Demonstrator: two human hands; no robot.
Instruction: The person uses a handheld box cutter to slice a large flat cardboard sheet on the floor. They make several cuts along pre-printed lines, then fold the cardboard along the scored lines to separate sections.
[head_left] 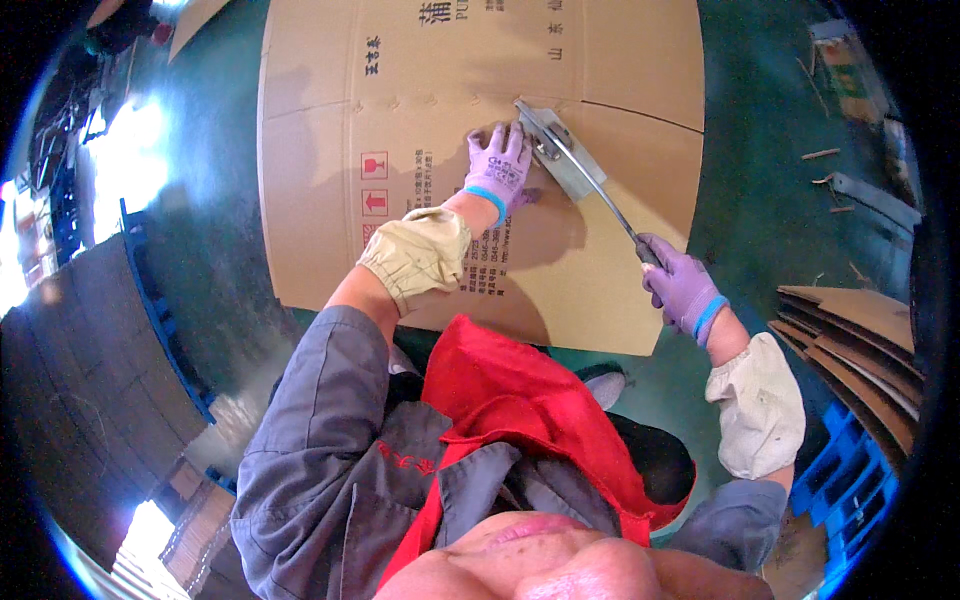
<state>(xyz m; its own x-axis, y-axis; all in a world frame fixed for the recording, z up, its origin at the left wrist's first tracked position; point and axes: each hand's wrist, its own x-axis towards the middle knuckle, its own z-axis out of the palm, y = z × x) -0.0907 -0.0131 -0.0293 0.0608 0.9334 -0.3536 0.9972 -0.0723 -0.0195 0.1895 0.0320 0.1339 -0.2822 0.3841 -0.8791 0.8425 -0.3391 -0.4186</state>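
A large flattened cardboard carton (640, 60) with printed marks lies in front of me. My right hand (682, 287), in a purple glove, is closed around the dark grip of a long-handled metal tool (574, 158). Its metal head and flat grey plate rest over the carton, right of the middle. My left hand (497, 160), also gloved in purple, lies on the cardboard just left of the tool head. Its fingers are apart and point away from me, the thumb side close to the head. Whether they touch the tool, I cannot tell.
To the right, several flat cardboard sheets (850, 320) are stacked by a blue pallet (850, 485). A wide dark stack (90, 370) stands at the left beside blue pallet edges (150, 290). Scraps lie on the green floor (750, 190) at the right. My red apron (520, 385) hangs near the carton's near edge.
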